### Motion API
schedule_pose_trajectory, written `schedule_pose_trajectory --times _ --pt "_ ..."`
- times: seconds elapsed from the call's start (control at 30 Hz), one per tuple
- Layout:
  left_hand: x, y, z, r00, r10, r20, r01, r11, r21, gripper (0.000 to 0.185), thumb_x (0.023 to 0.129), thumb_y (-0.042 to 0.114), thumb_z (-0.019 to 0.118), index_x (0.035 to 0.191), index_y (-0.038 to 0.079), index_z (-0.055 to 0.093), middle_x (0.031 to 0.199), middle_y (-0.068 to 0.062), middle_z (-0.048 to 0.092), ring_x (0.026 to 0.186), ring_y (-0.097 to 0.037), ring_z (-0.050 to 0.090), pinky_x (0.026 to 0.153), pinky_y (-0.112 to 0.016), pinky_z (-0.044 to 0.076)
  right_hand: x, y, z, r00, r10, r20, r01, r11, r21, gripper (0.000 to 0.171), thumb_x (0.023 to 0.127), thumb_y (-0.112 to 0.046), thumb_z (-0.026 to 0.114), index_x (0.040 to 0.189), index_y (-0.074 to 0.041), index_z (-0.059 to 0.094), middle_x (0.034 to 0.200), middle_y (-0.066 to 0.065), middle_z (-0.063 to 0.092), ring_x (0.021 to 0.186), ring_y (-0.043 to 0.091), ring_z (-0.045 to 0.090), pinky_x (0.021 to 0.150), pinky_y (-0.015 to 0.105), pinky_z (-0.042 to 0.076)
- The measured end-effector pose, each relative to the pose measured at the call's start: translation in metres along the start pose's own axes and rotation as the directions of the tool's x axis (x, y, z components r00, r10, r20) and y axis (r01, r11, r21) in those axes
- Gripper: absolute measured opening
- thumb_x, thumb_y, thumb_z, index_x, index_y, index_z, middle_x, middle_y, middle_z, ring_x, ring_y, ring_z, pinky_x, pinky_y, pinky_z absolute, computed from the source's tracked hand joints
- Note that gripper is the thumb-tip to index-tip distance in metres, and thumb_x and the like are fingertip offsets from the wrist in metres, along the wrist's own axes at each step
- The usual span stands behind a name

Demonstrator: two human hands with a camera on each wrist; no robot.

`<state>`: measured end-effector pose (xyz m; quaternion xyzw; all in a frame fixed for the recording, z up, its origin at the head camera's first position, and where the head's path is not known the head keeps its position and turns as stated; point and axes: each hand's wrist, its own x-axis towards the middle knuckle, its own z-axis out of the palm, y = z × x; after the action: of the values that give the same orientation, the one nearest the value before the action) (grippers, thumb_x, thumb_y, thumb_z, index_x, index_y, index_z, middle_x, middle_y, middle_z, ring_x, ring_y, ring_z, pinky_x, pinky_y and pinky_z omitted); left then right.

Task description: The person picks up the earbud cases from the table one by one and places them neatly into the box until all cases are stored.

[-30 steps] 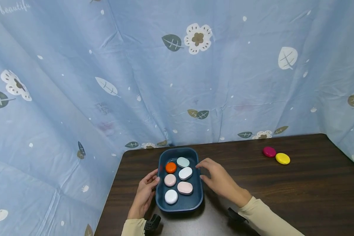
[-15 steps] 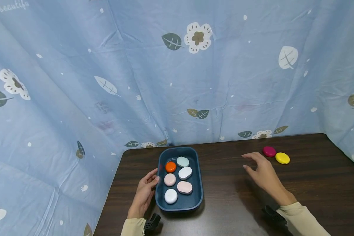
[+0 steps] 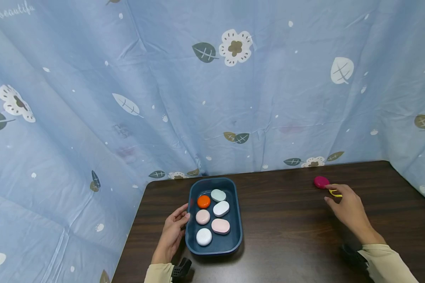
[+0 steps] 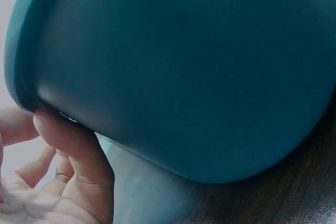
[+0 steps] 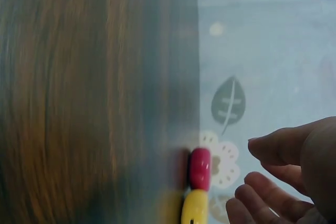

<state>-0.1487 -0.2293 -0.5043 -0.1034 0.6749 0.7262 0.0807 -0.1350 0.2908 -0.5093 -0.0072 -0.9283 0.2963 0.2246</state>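
In the head view my left hand [image 3: 170, 235] holds the left side of a dark blue tray [image 3: 236, 239], thumb at the rim; the left wrist view shows the fingers against the wall of the tray [image 4: 199, 77]. Inside lie several smooth rounded pieces: an orange one [image 3: 203, 202], a pale green oval [image 3: 218, 195], and white and pale pink ones. My right hand [image 3: 350, 210] hovers at the far right with thumb and fingers spread apart, partly covering a glossy yellow disc [image 3: 334, 193]. A magenta disc [image 3: 321, 182] sits just left of it. The yellow disc [image 5: 194, 208] bears a small black mark.
The dark wood-grain table [image 3: 276, 220] runs back to a light blue patterned curtain [image 3: 184, 98], which also hangs along the left and right sides. A black strap [image 3: 182, 268] is on the left wrist.
My right hand has moved from the tray's right edge across the table to the right, over the yellow disc. The left hand has stayed at the tray.
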Motion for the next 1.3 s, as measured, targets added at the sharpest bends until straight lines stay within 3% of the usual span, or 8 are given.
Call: schedule_pose_trajectory --times 0.3,0.6,1.0,1.3 --pt "-0.001 0.000 -0.001 1.000 0.006 0.006 -0.006 1.000 -0.010 0.049 0.108 0.011 0.058 0.154 -0.002 0.049 0.111 -0.007 0.056 0.097 -0.019 0.059 0.077 -0.029 0.055 0.007 0.023 -0.006 0.998 0.065 0.003 -0.065 0.997 -0.041 0.042 0.086 0.008 0.077 0.123 0.018 0.059 0.121 0.043 0.051 0.095 0.055 0.057 0.082 0.072 0.047" --pt "-0.001 0.000 0.000 1.000 -0.003 -0.001 0.003 1.000 -0.005 0.048 0.108 0.010 0.058 0.154 -0.002 0.049 0.112 -0.008 0.055 0.098 -0.019 0.059 0.077 -0.029 0.055 0.013 0.041 -0.005 0.995 0.084 0.051 -0.082 0.995 -0.055 0.049 0.085 0.007 0.076 0.125 0.023 0.054 0.124 0.047 0.047 0.109 0.062 0.049 0.092 0.077 0.039" --pt "0.000 0.000 -0.001 1.000 -0.008 -0.004 0.008 1.000 -0.001 0.048 0.108 0.010 0.058 0.153 -0.002 0.050 0.114 -0.009 0.056 0.099 -0.020 0.059 0.079 -0.030 0.055 0.025 0.051 -0.002 0.985 0.113 0.133 -0.102 0.991 -0.089 0.056 0.089 0.002 0.076 0.130 0.026 0.048 0.123 0.049 0.046 0.106 0.062 0.049 0.093 0.076 0.040" --pt "-0.001 -0.001 -0.001 1.000 0.003 0.005 -0.003 1.000 0.003 0.048 0.109 0.012 0.058 0.154 -0.002 0.050 0.116 -0.010 0.056 0.099 -0.020 0.059 0.080 -0.029 0.055 0.032 0.051 0.000 0.976 0.147 0.161 -0.126 0.983 -0.132 0.052 0.091 0.001 0.074 0.129 0.026 0.049 0.121 0.049 0.048 0.102 0.062 0.052 0.091 0.074 0.043"
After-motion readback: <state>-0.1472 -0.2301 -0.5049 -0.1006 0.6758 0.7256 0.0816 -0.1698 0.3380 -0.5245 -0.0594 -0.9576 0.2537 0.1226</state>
